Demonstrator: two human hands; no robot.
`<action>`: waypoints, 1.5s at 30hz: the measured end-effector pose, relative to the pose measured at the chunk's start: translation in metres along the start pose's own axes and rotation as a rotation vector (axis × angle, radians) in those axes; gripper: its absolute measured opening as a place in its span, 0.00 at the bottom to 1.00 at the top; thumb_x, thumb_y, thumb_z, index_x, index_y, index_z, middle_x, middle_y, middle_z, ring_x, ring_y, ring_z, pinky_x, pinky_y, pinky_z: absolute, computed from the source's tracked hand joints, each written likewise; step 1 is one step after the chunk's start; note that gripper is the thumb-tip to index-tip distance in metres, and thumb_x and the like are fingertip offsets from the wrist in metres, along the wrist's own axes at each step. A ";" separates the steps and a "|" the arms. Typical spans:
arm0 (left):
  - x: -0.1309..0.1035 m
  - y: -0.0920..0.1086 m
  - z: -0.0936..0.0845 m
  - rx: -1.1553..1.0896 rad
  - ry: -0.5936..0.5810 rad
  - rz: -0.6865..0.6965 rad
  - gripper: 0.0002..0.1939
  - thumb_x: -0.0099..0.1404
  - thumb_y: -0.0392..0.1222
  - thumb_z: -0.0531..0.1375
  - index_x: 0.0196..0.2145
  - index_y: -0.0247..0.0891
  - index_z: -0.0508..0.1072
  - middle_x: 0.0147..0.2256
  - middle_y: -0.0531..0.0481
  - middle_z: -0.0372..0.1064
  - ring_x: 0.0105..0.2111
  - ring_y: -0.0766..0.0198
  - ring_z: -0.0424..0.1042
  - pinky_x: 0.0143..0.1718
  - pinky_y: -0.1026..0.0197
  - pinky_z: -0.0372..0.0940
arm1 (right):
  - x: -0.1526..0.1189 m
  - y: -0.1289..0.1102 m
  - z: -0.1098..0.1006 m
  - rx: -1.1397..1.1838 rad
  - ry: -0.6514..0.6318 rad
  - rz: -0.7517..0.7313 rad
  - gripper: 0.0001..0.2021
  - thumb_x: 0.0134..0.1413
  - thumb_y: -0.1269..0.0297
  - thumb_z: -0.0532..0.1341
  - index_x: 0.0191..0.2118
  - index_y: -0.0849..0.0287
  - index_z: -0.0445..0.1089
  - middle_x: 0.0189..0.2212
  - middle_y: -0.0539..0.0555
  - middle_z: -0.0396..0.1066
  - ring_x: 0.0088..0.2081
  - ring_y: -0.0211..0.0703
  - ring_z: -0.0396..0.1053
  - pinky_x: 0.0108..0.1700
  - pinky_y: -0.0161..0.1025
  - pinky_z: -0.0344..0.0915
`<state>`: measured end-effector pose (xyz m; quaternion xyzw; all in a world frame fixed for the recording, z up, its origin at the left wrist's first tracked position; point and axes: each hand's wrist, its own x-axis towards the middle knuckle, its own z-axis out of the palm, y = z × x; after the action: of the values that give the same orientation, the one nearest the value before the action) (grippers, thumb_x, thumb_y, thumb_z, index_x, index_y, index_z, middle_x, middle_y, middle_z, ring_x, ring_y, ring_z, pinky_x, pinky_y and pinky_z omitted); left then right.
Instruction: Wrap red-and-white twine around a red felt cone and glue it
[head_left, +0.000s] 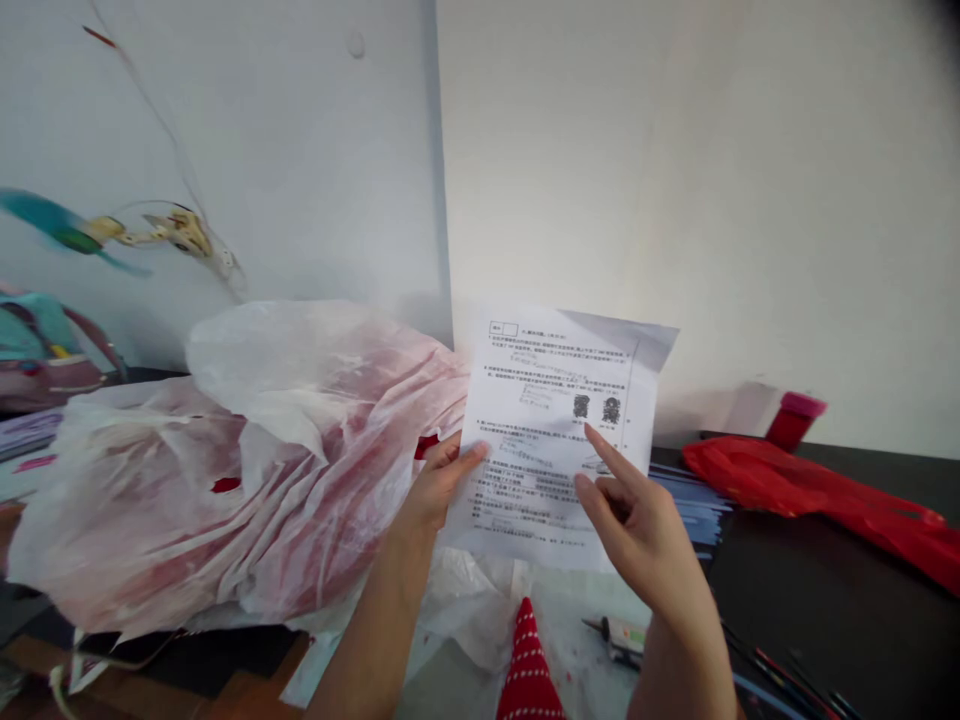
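A printed worksheet [555, 450] is held up in front of me, its top right corner curling over. It carries lines of print, faint handwriting and two small dark pictures. My left hand [444, 482] pinches its left edge, thumb on the front and the other fingers behind. Over the right part of the sheet is my right hand [637, 500], holding nothing. Its index finger stretches toward the space just under the pictures, the thumb stands apart, and the remaining fingers curl in. Whether the fingertip touches the paper I cannot tell.
A large bundle wrapped in whitish plastic [247, 470] fills the left side. Below the sheet are a red cone with white dots [529, 670] and a glue-gun-like tool [622, 637]. A red plastic bag [810, 490] lies on the dark surface at right, near thin sticks [787, 680].
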<state>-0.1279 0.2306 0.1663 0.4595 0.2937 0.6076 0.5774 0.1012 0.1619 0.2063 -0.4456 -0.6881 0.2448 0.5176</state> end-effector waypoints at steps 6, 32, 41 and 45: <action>0.001 0.000 0.000 0.002 0.005 -0.001 0.16 0.56 0.46 0.72 0.40 0.36 0.80 0.33 0.46 0.81 0.30 0.57 0.79 0.32 0.58 0.72 | -0.002 -0.003 -0.001 -0.060 -0.002 0.012 0.31 0.65 0.57 0.56 0.69 0.63 0.57 0.17 0.40 0.50 0.22 0.37 0.49 0.28 0.38 0.46; 0.004 0.000 -0.001 -0.025 0.032 0.007 0.18 0.54 0.46 0.73 0.39 0.34 0.80 0.34 0.43 0.81 0.31 0.54 0.79 0.32 0.58 0.72 | 0.007 0.005 0.004 -0.081 -0.087 0.010 0.33 0.64 0.57 0.57 0.71 0.62 0.53 0.17 0.40 0.56 0.20 0.37 0.54 0.27 0.37 0.49; 0.000 0.006 0.002 -0.052 0.053 -0.002 0.18 0.52 0.45 0.74 0.40 0.34 0.80 0.34 0.44 0.81 0.32 0.53 0.79 0.32 0.57 0.71 | 0.003 0.006 0.001 -0.041 -0.021 -0.006 0.33 0.65 0.56 0.57 0.71 0.62 0.52 0.17 0.39 0.50 0.21 0.37 0.49 0.26 0.37 0.47; 0.000 0.008 0.004 -0.048 0.053 0.008 0.18 0.53 0.45 0.74 0.39 0.34 0.80 0.33 0.44 0.81 0.32 0.53 0.79 0.32 0.58 0.71 | 0.004 0.008 0.001 -0.051 -0.033 -0.006 0.34 0.65 0.56 0.58 0.72 0.63 0.52 0.18 0.40 0.50 0.21 0.37 0.49 0.27 0.37 0.48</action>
<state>-0.1280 0.2282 0.1745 0.4305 0.2924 0.6286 0.5780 0.1034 0.1691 0.2013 -0.4523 -0.7040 0.2330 0.4954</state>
